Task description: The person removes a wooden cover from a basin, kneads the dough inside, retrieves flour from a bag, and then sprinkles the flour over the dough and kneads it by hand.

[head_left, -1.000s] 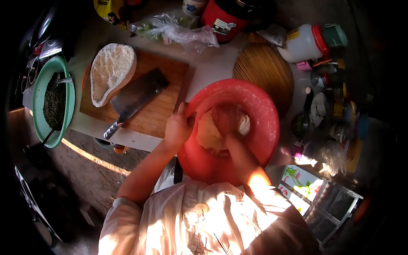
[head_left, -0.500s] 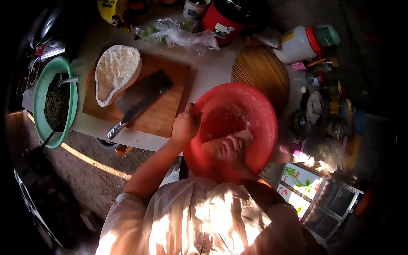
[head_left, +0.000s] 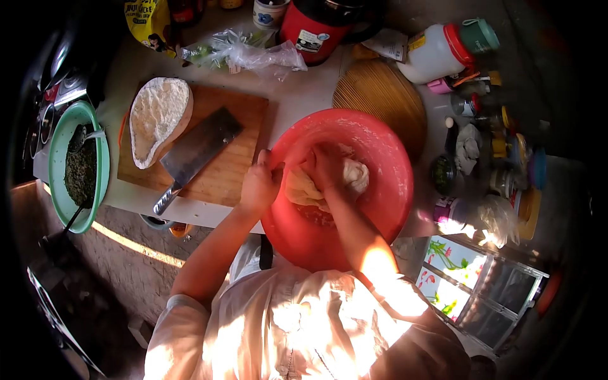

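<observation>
Two bare hands are at a round red plastic basin (head_left: 387,209) with white smears on its wall. The left hand (head_left: 259,185) is closed around the basin's left rim. The right hand (head_left: 326,167) is down inside, pressed against soft pale dough (head_left: 356,176), which shows on both sides of it; whether those fingers are curled around any dough I cannot tell.

On a rectangular brown wooden board (head_left: 233,158), a pale teardrop-shaped vessel (head_left: 185,119) holds white powder (head_left: 158,113), beside a broad-bladed steel cleaver (head_left: 201,144). At far left, an oval mint-green bowl (head_left: 103,164) contains a dark green chopped mixture (head_left: 80,170) and a spoon. A crumpled clear plastic bag (head_left: 273,58) encloses something green.
</observation>
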Demonstrator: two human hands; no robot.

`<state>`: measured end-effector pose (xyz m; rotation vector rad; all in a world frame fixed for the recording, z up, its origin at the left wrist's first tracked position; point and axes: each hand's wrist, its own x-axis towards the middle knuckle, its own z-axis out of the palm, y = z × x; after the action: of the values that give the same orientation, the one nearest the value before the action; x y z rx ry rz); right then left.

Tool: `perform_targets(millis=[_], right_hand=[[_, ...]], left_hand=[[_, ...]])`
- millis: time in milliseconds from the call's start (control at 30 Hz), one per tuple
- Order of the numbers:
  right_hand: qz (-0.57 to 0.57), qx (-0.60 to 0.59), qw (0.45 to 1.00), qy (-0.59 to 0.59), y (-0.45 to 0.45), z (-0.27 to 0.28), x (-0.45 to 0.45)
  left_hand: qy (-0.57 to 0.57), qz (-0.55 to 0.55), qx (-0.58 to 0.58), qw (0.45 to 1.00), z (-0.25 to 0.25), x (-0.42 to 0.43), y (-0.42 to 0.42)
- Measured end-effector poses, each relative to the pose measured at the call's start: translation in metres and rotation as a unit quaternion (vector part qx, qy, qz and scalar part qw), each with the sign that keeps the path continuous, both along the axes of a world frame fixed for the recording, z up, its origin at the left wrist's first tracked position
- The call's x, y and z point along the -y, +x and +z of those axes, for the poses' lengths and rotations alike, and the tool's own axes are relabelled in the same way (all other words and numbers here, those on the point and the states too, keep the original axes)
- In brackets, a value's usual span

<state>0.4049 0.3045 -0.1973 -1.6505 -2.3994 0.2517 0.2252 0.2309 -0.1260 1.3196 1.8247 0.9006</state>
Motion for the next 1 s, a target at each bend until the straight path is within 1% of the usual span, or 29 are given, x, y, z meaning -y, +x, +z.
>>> perform_targets(millis=[33, 67, 100, 133, 167, 200, 233, 267, 300, 333, 367, 400, 433, 467, 533, 567, 600, 667, 700, 733, 767, 800, 833, 867, 900, 933, 1000], right_hand=[[0.001, -0.019, 0.993, -0.113, 0.004, -0.005, -0.006], [-0.229, -0.304, 0.901, -0.21, 0.001, 0.018, -0.003], [-0.12, -0.501, 0.841, -0.165, 0.014, 0.032, -0.007], [-0.17, -0.552, 0.8, -0.164, 0.023, 0.062, -0.005], [-0.198, -0.476, 0.847, -0.13, 0.05, 0.06, -0.007], [-0.32, -0.451, 0.823, -0.13, 0.057, 0.078, 0.0], [-0.322, -0.215, 0.913, -0.127, 0.085, 0.076, 0.002], [-0.331, -0.191, 0.916, -0.123, 0.115, 0.041, 0.003], [-0.293, -0.224, 0.925, -0.098, 0.136, -0.014, 0.004], [-0.253, -0.256, 0.93, -0.072, 0.148, -0.05, 0.005], [-0.255, -0.258, 0.929, -0.073, 0.132, -0.032, 0.005], [-0.351, -0.309, 0.867, -0.175, 0.101, 0.01, 0.004], [-0.436, -0.352, 0.781, -0.274, 0.078, 0.043, 0.003], [-0.436, -0.353, 0.781, -0.274, 0.072, 0.054, 0.001], [-0.227, -0.381, 0.841, -0.31, 0.063, 0.068, 0.005], [-0.227, -0.344, 0.85, -0.329, 0.049, 0.079, 0.011], [-0.273, -0.147, 0.899, -0.309, 0.027, 0.098, 0.022], [-0.168, -0.02, 0.955, -0.244, 0.003, 0.105, 0.045], [-0.168, -0.02, 0.955, -0.245, -0.004, 0.105, 0.052], [-0.16, -0.003, 0.97, -0.182, -0.008, 0.105, 0.057], [-0.152, 0.014, 0.981, -0.117, -0.011, 0.104, 0.059], [-0.152, 0.016, 0.981, -0.117, -0.01, 0.095, 0.06], [-0.072, 0.013, 0.997, -0.023, -0.006, 0.078, 0.062], [0.007, 0.011, 0.997, 0.071, -0.006, 0.069, 0.064], [0.018, 0.011, 1.0, -0.007, -0.009, 0.07, 0.071], [0.017, 0.012, 1.0, -0.011, -0.011, 0.067, 0.078], [0.038, 0.053, 0.998, 0.025, -0.017, 0.061, 0.09]], left_hand=[[0.002, 0.004, -0.008, 1.0, -0.003, -0.001, 0.0], [0.006, 0.004, -0.009, 1.0, -0.005, 0.0, 0.0], [0.011, 0.009, 0.001, 1.0, -0.007, 0.002, 0.001], [0.015, 0.014, 0.011, 1.0, -0.007, 0.004, 0.001], [0.018, 0.013, 0.012, 1.0, -0.006, 0.007, 0.002], [0.017, 0.04, 0.058, 0.997, -0.003, 0.013, 0.004], [0.016, 0.066, 0.104, 0.992, -0.002, 0.021, 0.006], [0.016, 0.065, 0.103, 0.992, -0.002, 0.029, 0.009], [0.006, 0.089, 0.117, 0.989, -0.003, 0.039, 0.013], [-0.003, 0.113, 0.131, 0.985, -0.005, 0.05, 0.018], [0.015, 0.108, 0.134, 0.985, -0.008, 0.063, 0.023], [0.008, 0.101, 0.171, 0.98, -0.001, 0.075, 0.027], [0.0, 0.094, 0.208, 0.974, 0.005, 0.089, 0.029], [0.0, 0.094, 0.206, 0.974, 0.006, 0.104, 0.031], [-0.083, 0.071, 0.287, 0.952, 0.007, 0.136, 0.031], [-0.086, 0.071, 0.286, 0.952, 0.0, 0.146, 0.03], [-0.105, 0.059, 0.319, 0.94, -0.012, 0.154, 0.029], [-0.123, 0.049, 0.351, 0.927, -0.005, 0.15, 0.016], [-0.219, 0.072, 0.399, 0.888, 0.02, 0.128, 0.0], [-0.312, 0.093, 0.441, 0.836, 0.031, 0.107, -0.014], [-0.238, 0.048, 0.391, 0.888, 0.026, 0.091, -0.025], [-0.161, 0.003, 0.337, 0.927, 0.02, 0.074, -0.034], [-0.089, 0.0, 0.29, 0.953, 0.009, 0.053, -0.036], [-0.017, -0.005, 0.241, 0.97, -0.001, 0.031, -0.037], [-0.032, -0.022, 0.15, 0.988, 0.015, 0.007, -0.039], [-0.047, -0.039, 0.057, 0.996, 0.032, -0.017, -0.037], [-0.058, -0.097, -0.028, 0.993, 0.028, -0.05, -0.027]])
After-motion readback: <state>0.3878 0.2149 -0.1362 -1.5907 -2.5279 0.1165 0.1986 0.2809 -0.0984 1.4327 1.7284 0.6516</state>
